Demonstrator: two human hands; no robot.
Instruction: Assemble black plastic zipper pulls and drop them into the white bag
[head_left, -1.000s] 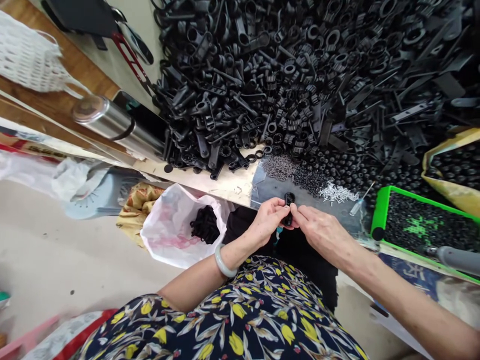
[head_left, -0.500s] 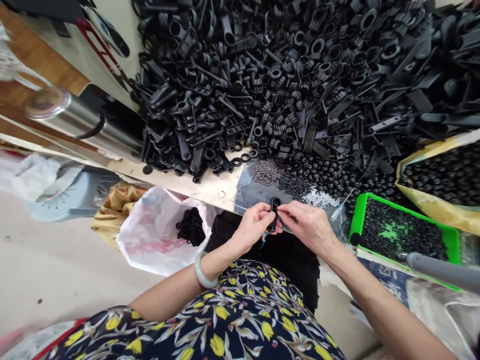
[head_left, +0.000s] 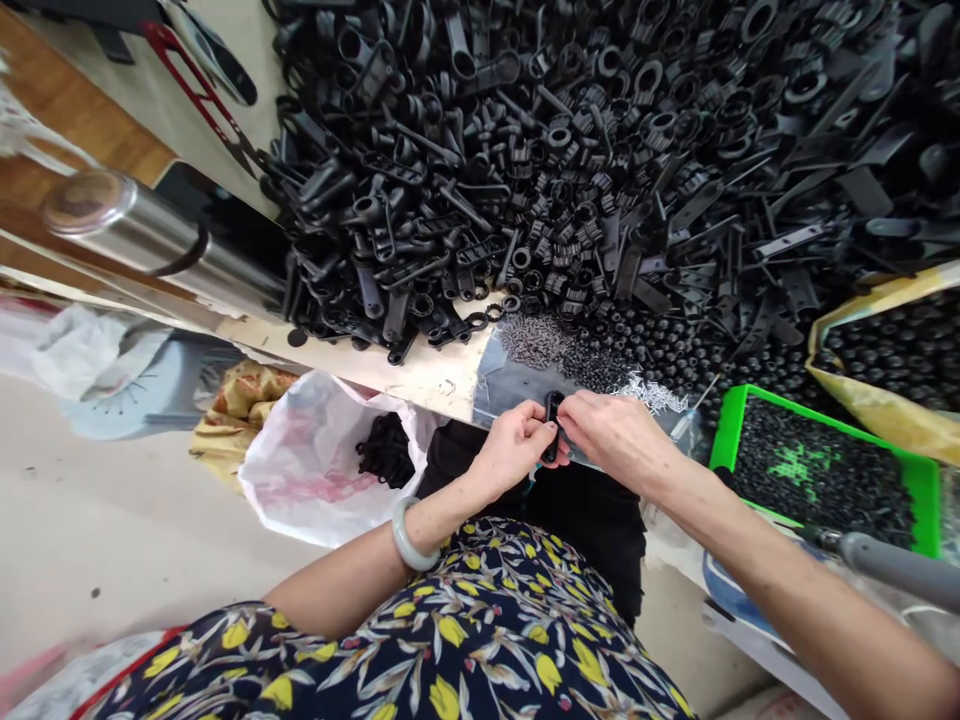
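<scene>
My left hand (head_left: 517,440) is closed on a small, elongated black plastic part (head_left: 553,412), held upright at the table's front edge. The thumb lies over its lower end. Against the upper right side of that part, my right hand (head_left: 611,430) has its fingers pinched together; whatever is between the fingertips is hidden. Just beyond the hands lie a heap of tiny grey-brown pieces (head_left: 536,340), a heap of small black pieces (head_left: 592,368) and a pile of silvery pins (head_left: 651,392). A thin screwdriver-like tool (head_left: 684,425) with a clear handle rests to the right.
A huge heap of black plastic parts (head_left: 465,190) covers the table. To the left stand a steel flask (head_left: 135,225) and red-handled scissors (head_left: 187,75). A green tray (head_left: 724,430) and a yellow bag (head_left: 862,385) are at right; a white bag (head_left: 300,470) hangs below left.
The right hand has shifted slightly, its fingers curling more tightly beside the black part. The left hand still holds that part. The whole view has moved a little.
</scene>
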